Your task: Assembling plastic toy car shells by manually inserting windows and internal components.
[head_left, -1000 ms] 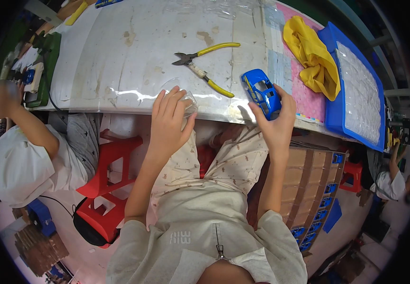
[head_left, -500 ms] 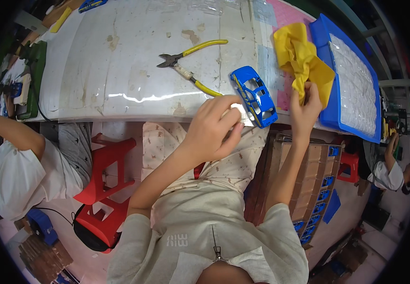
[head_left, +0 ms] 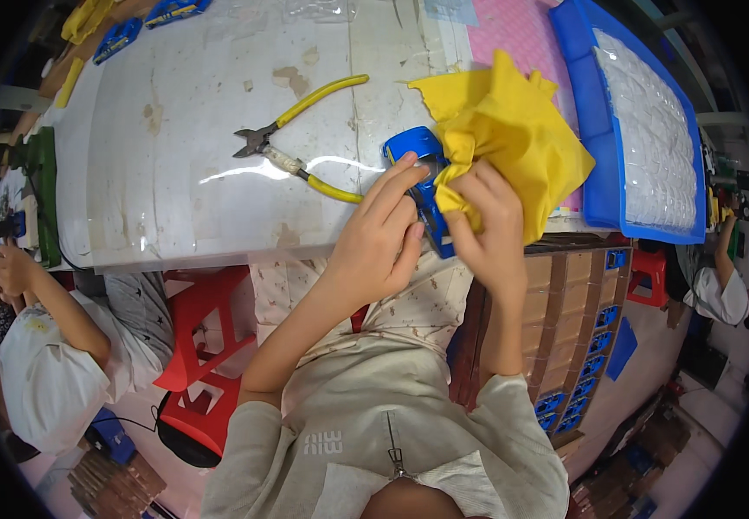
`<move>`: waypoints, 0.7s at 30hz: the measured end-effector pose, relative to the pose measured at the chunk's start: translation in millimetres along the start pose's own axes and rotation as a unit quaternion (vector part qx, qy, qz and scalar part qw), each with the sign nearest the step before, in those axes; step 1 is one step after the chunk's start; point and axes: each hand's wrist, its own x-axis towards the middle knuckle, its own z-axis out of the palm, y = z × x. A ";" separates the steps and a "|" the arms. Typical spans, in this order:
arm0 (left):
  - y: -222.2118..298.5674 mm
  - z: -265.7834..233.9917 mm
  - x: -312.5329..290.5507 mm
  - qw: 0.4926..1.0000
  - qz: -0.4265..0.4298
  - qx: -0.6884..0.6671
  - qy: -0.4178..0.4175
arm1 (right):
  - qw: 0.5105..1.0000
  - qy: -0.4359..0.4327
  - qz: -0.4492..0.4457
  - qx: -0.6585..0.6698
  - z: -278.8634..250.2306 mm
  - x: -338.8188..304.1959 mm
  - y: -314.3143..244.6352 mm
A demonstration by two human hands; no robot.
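Left hand [head_left: 381,232] grasps the shell [head_left: 412,141] under its fingers, apparently to steady it | right hand [head_left: 488,227] clenches bunched cloth [head_left: 526,130] beside it, likely for firm hold | pliers [head_left: 284,161] lie left of both, presumably for room

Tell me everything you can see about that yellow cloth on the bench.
The yellow cloth is bright, plain and soft-looking, like thin fabric, full of creases and folds. The person's right hand grips it at its near left side, where it bunches up; the rest fans out loosely, with one pointed flap toward the left and a broad corner toward the blue tray. Its bunched edge lies right by the blue toy car shell; whether they touch is unclear.
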 end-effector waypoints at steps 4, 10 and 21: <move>1.3 1.4 4.1 1.000 0.015 0.024 0.000 | 0.997 0.040 0.015 0.069 4.1 10.4 19.4; -3.6 2.7 3.4 1.000 0.002 0.015 -0.003 | 0.968 0.103 0.228 0.025 -19.5 34.7 32.0; -11.9 2.7 3.4 1.000 0.000 -0.017 -0.010 | 0.975 0.179 -0.054 -0.123 -12.6 3.2 23.5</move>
